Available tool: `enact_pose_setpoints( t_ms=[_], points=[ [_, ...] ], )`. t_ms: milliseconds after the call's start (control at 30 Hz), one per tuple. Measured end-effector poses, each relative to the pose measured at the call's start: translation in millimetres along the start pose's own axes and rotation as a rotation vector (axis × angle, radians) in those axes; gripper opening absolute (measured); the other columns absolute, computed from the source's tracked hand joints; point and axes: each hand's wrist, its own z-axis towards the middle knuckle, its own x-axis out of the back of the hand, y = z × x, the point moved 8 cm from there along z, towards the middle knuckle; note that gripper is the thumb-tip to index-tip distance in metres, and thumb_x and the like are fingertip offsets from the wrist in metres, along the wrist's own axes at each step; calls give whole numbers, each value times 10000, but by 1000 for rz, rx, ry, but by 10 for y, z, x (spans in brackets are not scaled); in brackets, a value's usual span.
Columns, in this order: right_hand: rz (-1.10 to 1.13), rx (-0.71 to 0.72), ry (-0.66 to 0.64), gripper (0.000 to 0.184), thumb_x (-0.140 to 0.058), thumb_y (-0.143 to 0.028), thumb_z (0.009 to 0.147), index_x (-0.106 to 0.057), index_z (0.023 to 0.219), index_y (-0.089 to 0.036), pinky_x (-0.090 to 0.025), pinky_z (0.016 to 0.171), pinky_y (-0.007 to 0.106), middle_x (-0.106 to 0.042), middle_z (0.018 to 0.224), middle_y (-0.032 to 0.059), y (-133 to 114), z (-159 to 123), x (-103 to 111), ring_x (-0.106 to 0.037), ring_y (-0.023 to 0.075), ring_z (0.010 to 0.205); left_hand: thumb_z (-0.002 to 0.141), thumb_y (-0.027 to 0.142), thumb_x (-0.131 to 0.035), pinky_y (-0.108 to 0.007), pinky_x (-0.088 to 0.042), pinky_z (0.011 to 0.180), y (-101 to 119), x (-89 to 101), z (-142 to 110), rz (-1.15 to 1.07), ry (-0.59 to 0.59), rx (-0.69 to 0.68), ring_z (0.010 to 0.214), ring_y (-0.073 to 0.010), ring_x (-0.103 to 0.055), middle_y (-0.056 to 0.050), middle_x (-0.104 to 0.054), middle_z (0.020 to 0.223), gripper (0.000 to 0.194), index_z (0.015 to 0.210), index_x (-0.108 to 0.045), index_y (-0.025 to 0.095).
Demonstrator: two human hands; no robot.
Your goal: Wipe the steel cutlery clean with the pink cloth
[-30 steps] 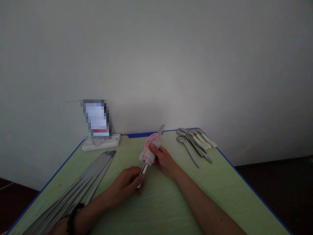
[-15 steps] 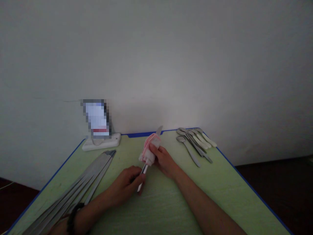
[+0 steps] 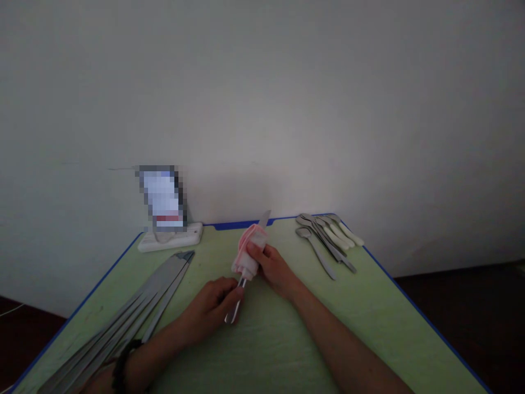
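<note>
My left hand (image 3: 213,307) is closed on the metal handle of a table knife (image 3: 234,308), holding it over the green table (image 3: 369,323). My right hand (image 3: 275,267) grips a pink and white cloth (image 3: 248,249) wrapped round the knife's blade. Only the blade tip (image 3: 264,218) sticks out beyond the cloth, pointing away from me. Both hands sit near the middle of the table, close together.
A pile of spoons and white-handled cutlery (image 3: 328,236) lies at the far right of the table. Several long flat metal strips (image 3: 135,306) lie fanned at the left. A white base with a blurred upright item (image 3: 168,219) stands at the back left by the wall.
The cloth in my right hand has slid a little along the blade toward the handle, and the knife has shifted slightly left. More of the handle end shows below my left hand.
</note>
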Motion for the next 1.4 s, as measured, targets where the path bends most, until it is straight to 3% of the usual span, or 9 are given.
enact_pose_setpoints(
  t_ms=[200, 467, 633, 833, 1067, 1267, 1400],
  points=[
    [136, 32, 107, 398, -714, -531, 625, -604, 733, -165, -372, 531, 239, -561, 632, -14, -28, 4, 58, -481, 107, 566, 904, 464, -337, -219, -365, 542, 25, 7, -14, -29, -1, -1, 533, -110, -466, 21, -487, 566, 453, 619, -523, 165],
    [-4, -17, 26, 362, -718, -499, 641, -608, 697, -159, -328, 492, 223, -535, 585, -25, 15, -7, 12, -420, 86, 518, 907, 431, -363, -212, -366, 537, 16, 9, -16, -74, 10, -5, 536, -108, -479, 20, -526, 575, 404, 655, -529, 164],
    [173, 23, 117, 372, -703, -522, 645, -593, 719, -174, -389, 544, 242, -562, 623, -18, -29, 8, 64, -470, 105, 549, 909, 436, -359, -212, -363, 542, 25, 16, -19, -31, 15, -22, 521, -100, -458, 25, -503, 554, 432, 613, -519, 166],
    [-11, -16, -38, 354, -714, -494, 650, -610, 716, -163, -355, 532, 227, -550, 611, -22, 4, -10, -35, -440, 92, 544, 908, 476, -341, -215, -376, 527, 6, 10, -20, -109, 12, -1, 525, -110, -485, 20, -520, 574, 428, 649, -497, 173],
    [134, 25, 97, 373, -697, -525, 649, -606, 736, -174, -375, 558, 246, -558, 627, -20, -25, 3, 50, -464, 105, 555, 913, 460, -332, -214, -378, 555, 27, 28, -20, -50, 12, -6, 537, -107, -478, 19, -511, 569, 460, 624, -531, 163],
    [-42, 5, -32, 376, -721, -504, 629, -618, 727, -156, -349, 550, 234, -562, 625, -23, -23, -17, -47, -441, 92, 551, 916, 451, -344, -212, -393, 547, -1, 10, -16, -106, -3, 5, 557, -114, -514, 9, -563, 614, 410, 695, -537, 165],
    [37, 15, 70, 382, -696, -524, 648, -620, 742, -162, -377, 562, 247, -566, 632, -11, -22, -2, 41, -465, 109, 566, 911, 449, -345, -213, -380, 541, 42, 37, -21, -58, 18, -10, 541, -111, -483, 15, -531, 582, 433, 653, -543, 163]
  ],
)
